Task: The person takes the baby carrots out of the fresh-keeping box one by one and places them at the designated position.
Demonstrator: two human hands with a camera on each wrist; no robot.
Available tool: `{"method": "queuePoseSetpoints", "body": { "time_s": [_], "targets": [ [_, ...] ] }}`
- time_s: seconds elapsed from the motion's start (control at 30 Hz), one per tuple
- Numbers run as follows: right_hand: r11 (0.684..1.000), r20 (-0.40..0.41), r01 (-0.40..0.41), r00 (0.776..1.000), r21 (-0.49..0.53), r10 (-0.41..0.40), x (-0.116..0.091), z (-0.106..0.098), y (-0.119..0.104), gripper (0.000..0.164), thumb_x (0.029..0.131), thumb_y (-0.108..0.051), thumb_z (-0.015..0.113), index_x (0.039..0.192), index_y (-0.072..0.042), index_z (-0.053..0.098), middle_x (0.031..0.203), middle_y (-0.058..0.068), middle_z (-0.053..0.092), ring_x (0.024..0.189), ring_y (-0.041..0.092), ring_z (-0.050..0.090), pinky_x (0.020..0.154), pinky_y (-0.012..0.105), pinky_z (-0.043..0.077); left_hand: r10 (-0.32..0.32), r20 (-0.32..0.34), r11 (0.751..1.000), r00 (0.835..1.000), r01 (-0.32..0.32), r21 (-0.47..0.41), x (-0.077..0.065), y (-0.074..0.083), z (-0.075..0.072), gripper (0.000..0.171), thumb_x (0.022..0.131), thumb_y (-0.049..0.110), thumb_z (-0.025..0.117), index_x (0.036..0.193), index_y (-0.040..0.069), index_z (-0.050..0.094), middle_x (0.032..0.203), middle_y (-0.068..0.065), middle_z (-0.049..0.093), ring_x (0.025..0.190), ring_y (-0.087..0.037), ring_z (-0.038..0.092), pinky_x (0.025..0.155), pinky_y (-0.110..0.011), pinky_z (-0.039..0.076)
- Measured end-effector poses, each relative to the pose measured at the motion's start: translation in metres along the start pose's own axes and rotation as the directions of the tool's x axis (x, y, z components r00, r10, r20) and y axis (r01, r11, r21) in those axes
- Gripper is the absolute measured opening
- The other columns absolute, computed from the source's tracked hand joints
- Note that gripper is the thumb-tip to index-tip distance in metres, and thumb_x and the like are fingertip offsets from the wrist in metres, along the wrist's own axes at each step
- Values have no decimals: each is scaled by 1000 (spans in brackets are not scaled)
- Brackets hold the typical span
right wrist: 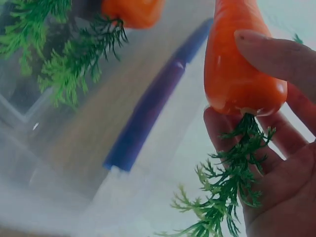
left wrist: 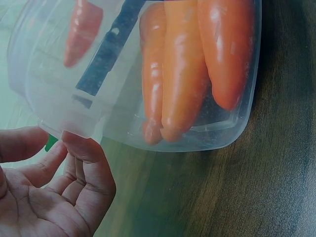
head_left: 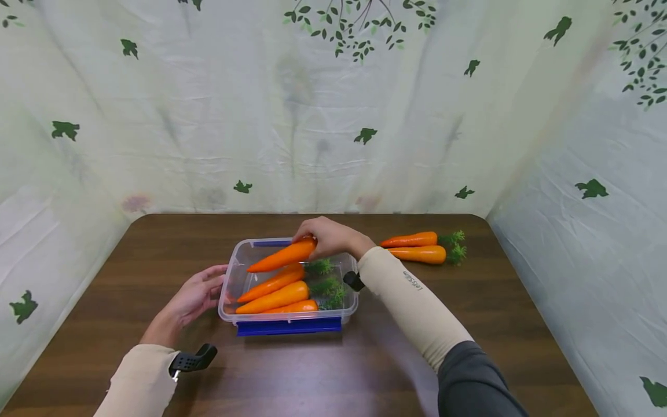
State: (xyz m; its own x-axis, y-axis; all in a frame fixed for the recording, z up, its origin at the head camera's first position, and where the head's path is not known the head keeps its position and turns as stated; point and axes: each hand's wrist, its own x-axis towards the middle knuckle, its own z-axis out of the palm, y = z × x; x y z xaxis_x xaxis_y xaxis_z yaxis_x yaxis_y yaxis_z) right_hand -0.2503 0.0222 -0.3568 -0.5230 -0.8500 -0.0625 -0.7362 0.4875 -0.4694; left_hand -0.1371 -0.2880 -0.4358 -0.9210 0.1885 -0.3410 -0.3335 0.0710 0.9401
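My right hand (head_left: 330, 236) grips an orange carrot (head_left: 283, 256) near its thick end, over the back of a clear plastic container (head_left: 224, 310). In the right wrist view, the thumb lies across the held carrot (right wrist: 237, 79) and its green leafy top (right wrist: 237, 168) hangs past the fingers. Three more carrots (head_left: 278, 296) lie side by side in the container, tips to the left, leaves to the right. At the container's left side is my left hand (head_left: 193, 294), its loosely bent fingers right at the rim, as the left wrist view shows of the fingertips (left wrist: 81, 145).
Two carrots (head_left: 419, 253) with green tops lie on the brown wooden table (head_left: 292, 379), right of the container. A blue latch flap (head_left: 289, 326) hangs from the container's front. Pale leaf-printed sheeting (head_left: 312, 116) stands behind the table and along its sides.
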Motion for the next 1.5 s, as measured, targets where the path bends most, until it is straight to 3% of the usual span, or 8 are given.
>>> {"method": "queuePoseSetpoints", "body": {
  "time_s": [0.23, 0.53, 0.87, 1.2, 1.33, 1.5],
  "targets": [
    [994, -36, -22, 999, 108, 26, -22, -15, 7, 43, 82, -7, 75, 124, -8, 65, 122, 5, 60, 98, 18, 55, 84, 26, 48, 2, -3, 1000, 1000, -2, -3, 0, -1, -1, 55, 103, 23, 45, 146, -2, 22, 127, -8, 52, 104, -14, 57, 88, -34, 52],
    [989, -81, -18, 996, 145, 30, -50, -23, 21, 43, 84, -4, 72, 126, -9, 63, 124, 5, 59, 101, 19, 55, 90, 33, 46, -36, -25, 998, 999, 38, 44, -1, -2, -1, 57, 104, 28, 42, 150, 2, 20, 145, -23, 33, 111, -18, 54, 91, -33, 51],
    [966, -163, -100, 976, 238, 141, -93, -22, 53, 42, 84, -4, 73, 124, -9, 62, 121, 6, 60, 97, 21, 55, 92, 42, 47, -35, -21, 998, 999, 36, 48, 0, -3, -1, 57, 104, 29, 42, 150, 3, 20, 146, -25, 30, 109, -16, 54, 92, -32, 51],
    [911, -246, -177, 928, 372, 281, -140, -15, 76, 45, 82, -7, 76, 125, -8, 60, 123, 9, 60, 98, 24, 55, 92, 44, 45, -33, -10, 998, 999, 33, 53, 2, -3, 0, 58, 103, 29, 44, 149, 2, 21, 139, -18, 40, 106, -14, 55, 90, -33, 51],
    [898, -281, -156, 916, 410, 287, -158, -13, 85, 43, 83, -6, 75, 123, -6, 60, 120, 12, 60, 96, 26, 55, 89, 44, 45, -16, -3, 999, 1000, 16, 37, 4, -5, -2, 56, 103, 27, 45, 148, 1, 23, 130, -8, 49, 105, -14, 57, 88, -33, 52],
    [904, -310, -154, 905, 399, 291, -178, -11, 94, 41, 85, -4, 73, 123, -4, 59, 118, 14, 59, 96, 26, 54, 86, 41, 45, 7, 1, 1000, 1000, -7, 13, 6, -6, -3, 54, 102, 25, 47, 145, -1, 26, 121, -1, 54, 102, -14, 59, 86, -33, 53]
  ]
}}
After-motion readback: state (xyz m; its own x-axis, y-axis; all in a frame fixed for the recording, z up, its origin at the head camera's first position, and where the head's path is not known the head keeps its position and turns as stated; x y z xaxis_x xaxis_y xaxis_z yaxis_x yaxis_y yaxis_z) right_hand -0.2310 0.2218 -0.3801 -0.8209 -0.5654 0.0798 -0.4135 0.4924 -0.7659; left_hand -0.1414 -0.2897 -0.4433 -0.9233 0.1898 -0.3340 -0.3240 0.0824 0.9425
